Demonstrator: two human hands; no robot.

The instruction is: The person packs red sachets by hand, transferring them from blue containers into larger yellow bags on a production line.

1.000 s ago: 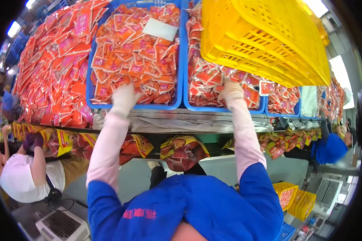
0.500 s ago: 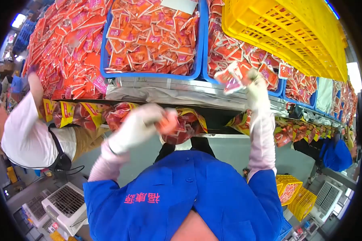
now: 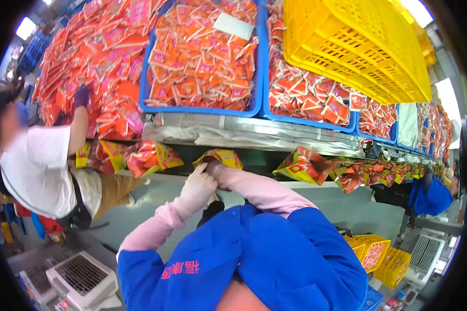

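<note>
My left hand (image 3: 201, 184), in a white glove, has its fingers curled together at the near edge of a yellow-and-red bag (image 3: 227, 157) on the narrow belt. Right beside it, my right hand (image 3: 217, 170) reaches across from the right against the same bag; its fingers are hidden and it looks shaded. Another yellow-and-red bag (image 3: 304, 166) stands to the right on the belt, and one more (image 3: 153, 158) to the left. Beyond the belt are blue crates (image 3: 259, 62) filled with small red-and-white packets (image 3: 200, 62).
A yellow crate (image 3: 358, 49) sits tilted over the right-hand packets. A large heap of red packets (image 3: 104, 57) lies at the upper left, where a co-worker in a white shirt (image 3: 36, 160) reaches in. More bags (image 3: 350, 176) line the belt at the right.
My right hand has come down from the packet crate to the bag, no longer showing a packet. My left hand has moved slightly right and down; its red item is out of sight. The bags have shifted.
</note>
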